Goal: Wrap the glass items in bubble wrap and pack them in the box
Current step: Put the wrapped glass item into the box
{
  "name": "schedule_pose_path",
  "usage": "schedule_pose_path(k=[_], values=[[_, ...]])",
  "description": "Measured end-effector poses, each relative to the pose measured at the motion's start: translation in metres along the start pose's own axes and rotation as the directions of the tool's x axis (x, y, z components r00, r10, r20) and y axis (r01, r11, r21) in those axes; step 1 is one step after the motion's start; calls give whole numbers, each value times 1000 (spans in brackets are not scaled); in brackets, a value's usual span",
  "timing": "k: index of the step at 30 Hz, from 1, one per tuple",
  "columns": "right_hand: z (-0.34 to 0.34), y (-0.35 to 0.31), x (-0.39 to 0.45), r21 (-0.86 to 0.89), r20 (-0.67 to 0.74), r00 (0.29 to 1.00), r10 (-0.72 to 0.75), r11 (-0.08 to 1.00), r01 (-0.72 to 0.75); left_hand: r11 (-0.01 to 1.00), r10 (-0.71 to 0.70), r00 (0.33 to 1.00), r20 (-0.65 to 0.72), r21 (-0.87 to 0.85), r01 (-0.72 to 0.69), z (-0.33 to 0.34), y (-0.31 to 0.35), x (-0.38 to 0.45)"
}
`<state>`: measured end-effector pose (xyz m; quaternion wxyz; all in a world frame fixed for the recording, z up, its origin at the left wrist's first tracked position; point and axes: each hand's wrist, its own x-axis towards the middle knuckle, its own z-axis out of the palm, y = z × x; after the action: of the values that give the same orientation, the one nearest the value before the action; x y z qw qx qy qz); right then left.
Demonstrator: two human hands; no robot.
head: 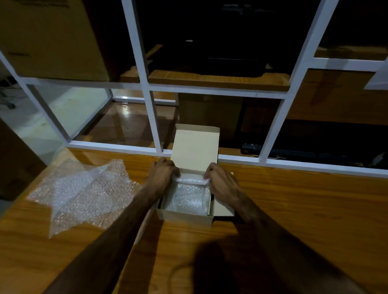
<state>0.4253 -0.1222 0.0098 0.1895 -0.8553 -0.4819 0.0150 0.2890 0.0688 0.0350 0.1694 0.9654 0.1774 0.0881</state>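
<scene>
Bundle of clear, pebbly bubble wrap (pixel 187 196) sits inside small open tan cardboard box (pixel 185 217) on glossy wooden table (pixel 297 207); contents blurred, cloudy white. Lid flap upright behind. Left hand (pixel 161 175) and right hand (pixel 220 181), fingers curled, pinch the bundle's far edge. Loose crumpled bubble-wrap sheet (pixel 84 193) lies left of box.

wooden table (pixel 308 207) | white window frame (pixel 215 90) behind | large carton (pixel 49 29) (far left)
</scene>
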Motion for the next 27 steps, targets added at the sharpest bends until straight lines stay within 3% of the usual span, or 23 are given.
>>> schedule_pose_path(k=[4, 6, 9, 18, 20, 27], values=[[1, 4, 4, -139, 65, 997, -42, 989, 50, 988, -34, 998, 60, 153, 25, 1, 5, 6], [-1, 2, 6, -198, 119, 991, -56, 977, 79, 938, -6, 987, 158, 344, -50, -1, 7, 9], [-3, -2, 12, -220, 149, 988, -31, 974, 63, 890, 6, 977, 214, 443, -102, 0, 8, 13], [19, -16, 18, -203, -55, 997, -50, 979, 38, 939, 78, 971, 226, 310, -148, 4, 0, 13], [22, -24, 20, -171, -39, 999, -5, 985, -2, 961, 102, 968, 227, 230, -155, 5, -2, 13], [33, -21, 27, -207, 48, 995, 85, 976, -73, 950, 57, 973, 222, 286, -121, 11, -2, 22]])
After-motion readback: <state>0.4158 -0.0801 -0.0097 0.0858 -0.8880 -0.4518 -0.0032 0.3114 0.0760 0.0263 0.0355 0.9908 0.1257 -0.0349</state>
